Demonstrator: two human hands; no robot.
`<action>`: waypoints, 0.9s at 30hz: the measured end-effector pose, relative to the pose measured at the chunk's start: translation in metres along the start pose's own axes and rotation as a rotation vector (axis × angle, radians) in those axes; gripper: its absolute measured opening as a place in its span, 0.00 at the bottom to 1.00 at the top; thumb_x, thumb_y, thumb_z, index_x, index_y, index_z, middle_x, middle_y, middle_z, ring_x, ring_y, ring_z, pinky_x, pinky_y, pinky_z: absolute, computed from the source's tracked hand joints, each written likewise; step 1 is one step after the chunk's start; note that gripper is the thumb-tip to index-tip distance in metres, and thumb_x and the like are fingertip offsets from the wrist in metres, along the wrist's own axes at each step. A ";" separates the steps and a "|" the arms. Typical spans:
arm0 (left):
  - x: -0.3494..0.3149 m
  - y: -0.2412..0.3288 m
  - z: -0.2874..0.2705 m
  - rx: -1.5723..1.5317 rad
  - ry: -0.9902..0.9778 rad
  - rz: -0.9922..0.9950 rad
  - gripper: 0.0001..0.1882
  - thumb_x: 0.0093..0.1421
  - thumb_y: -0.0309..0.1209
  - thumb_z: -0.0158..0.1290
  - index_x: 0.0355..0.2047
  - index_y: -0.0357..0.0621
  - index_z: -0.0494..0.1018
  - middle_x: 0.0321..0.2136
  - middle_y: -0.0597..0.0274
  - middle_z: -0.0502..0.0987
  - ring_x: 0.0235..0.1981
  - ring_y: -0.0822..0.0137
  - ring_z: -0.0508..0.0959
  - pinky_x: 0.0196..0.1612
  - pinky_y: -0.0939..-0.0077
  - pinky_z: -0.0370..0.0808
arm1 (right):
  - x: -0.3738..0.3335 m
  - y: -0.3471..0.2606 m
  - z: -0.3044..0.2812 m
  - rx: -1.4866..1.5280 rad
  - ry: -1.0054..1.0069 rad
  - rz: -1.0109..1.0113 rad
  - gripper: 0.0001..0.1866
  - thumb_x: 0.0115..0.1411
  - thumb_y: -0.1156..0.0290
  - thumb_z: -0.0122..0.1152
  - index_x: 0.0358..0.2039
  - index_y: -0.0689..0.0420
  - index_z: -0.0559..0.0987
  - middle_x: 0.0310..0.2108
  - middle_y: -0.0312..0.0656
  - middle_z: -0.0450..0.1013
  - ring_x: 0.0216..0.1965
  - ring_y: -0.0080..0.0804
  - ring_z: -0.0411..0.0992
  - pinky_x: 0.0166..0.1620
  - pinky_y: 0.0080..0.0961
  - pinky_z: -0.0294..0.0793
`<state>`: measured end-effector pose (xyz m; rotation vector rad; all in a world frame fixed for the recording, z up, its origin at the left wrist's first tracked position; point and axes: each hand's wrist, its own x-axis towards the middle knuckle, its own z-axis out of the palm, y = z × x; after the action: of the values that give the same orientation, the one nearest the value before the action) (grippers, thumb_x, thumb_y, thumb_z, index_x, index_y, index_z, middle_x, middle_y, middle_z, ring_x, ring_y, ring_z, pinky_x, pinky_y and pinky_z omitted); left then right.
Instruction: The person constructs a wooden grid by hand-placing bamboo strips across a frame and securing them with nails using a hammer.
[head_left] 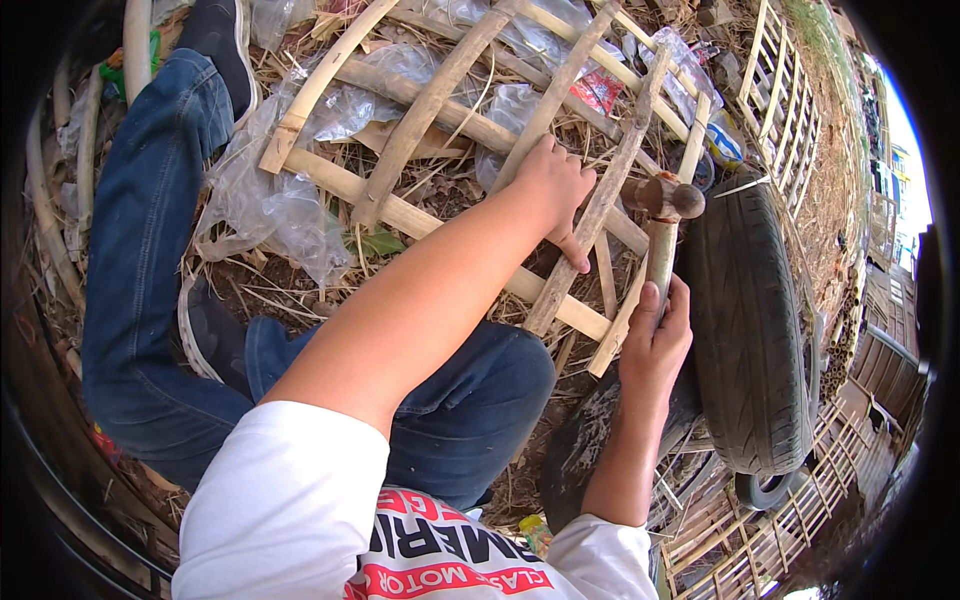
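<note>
A lattice of split bamboo slats (430, 112) lies ahead of me, its strips crossing one another. My left hand (552, 190) grips it near the middle, fingers bent over a crosspiece and thumb stretched down against the neighbouring slat; part of the grip is hidden. To its right, my right hand (657, 335) is closed round the handle of a hammer (661, 250). The hammer stands handle down with its rusty metal head at the top, over the lattice's right side. Whether the head touches a slat I cannot tell.
A worn black tyre (750, 330) stands close by my right hand. Clear plastic sheets (285, 215) and dry straw litter the ground beneath the lattice. More bamboo lattices (785, 100) lie at the far right and lower right. My legs in jeans (150, 270) flank the left side.
</note>
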<state>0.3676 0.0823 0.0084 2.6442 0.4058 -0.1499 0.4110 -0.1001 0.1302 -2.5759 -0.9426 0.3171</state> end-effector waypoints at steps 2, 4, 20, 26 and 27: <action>0.000 0.000 0.000 0.005 0.001 0.003 0.64 0.24 0.80 0.57 0.49 0.36 0.69 0.46 0.48 0.76 0.53 0.52 0.73 0.64 0.55 0.56 | -0.002 0.003 -0.002 0.042 0.035 -0.014 0.15 0.69 0.64 0.50 0.49 0.63 0.72 0.25 0.51 0.76 0.26 0.43 0.78 0.32 0.32 0.73; 0.000 0.001 0.000 0.011 0.008 0.001 0.64 0.24 0.80 0.57 0.49 0.36 0.70 0.46 0.49 0.76 0.53 0.52 0.73 0.63 0.55 0.57 | -0.002 0.007 -0.001 0.039 0.051 -0.037 0.15 0.69 0.65 0.50 0.49 0.62 0.71 0.24 0.52 0.76 0.26 0.46 0.78 0.31 0.34 0.73; 0.000 0.003 -0.001 0.016 -0.004 -0.019 0.63 0.23 0.79 0.59 0.49 0.36 0.70 0.46 0.51 0.76 0.54 0.54 0.72 0.65 0.56 0.55 | -0.004 0.016 0.009 -0.058 0.034 -0.039 0.17 0.68 0.63 0.52 0.50 0.62 0.70 0.26 0.58 0.76 0.31 0.58 0.77 0.32 0.42 0.73; -0.001 0.004 -0.004 0.098 -0.017 -0.017 0.65 0.27 0.80 0.56 0.53 0.35 0.68 0.51 0.51 0.73 0.60 0.55 0.67 0.69 0.49 0.46 | -0.001 0.019 0.024 -0.226 -0.059 -0.083 0.19 0.67 0.60 0.53 0.51 0.61 0.70 0.26 0.59 0.76 0.31 0.61 0.76 0.32 0.50 0.73; -0.002 0.007 -0.005 0.136 -0.017 -0.018 0.65 0.28 0.80 0.56 0.54 0.35 0.68 0.52 0.50 0.73 0.61 0.55 0.65 0.70 0.47 0.44 | -0.001 0.023 0.027 -0.254 -0.041 -0.121 0.19 0.66 0.60 0.54 0.50 0.61 0.70 0.25 0.59 0.76 0.29 0.60 0.76 0.31 0.49 0.74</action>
<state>0.3681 0.0784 0.0164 2.7707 0.4272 -0.2130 0.4143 -0.1098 0.0959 -2.7309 -1.2176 0.2305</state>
